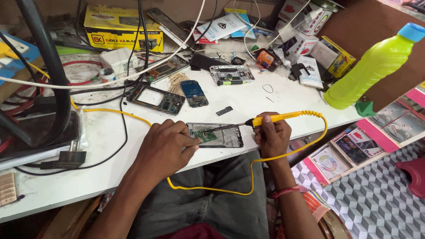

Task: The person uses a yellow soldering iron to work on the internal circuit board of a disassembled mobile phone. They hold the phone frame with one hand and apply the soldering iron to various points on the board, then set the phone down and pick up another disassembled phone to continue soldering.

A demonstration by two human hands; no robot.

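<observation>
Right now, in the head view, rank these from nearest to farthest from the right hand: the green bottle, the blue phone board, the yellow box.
From the right hand:
1. Blue phone board, up and left on the table.
2. Green bottle, far right, leaning on the table edge.
3. Yellow box, back left.

The left hand (166, 144) lies palm down, knuckles up, its fingers curled and the fingertips pressed forward and down. The right hand (272, 135) is closed in a pen-like pinch, thumb and forefinger meeting on top. Both forearms reach forward, bare, wrists nearly level.
</observation>
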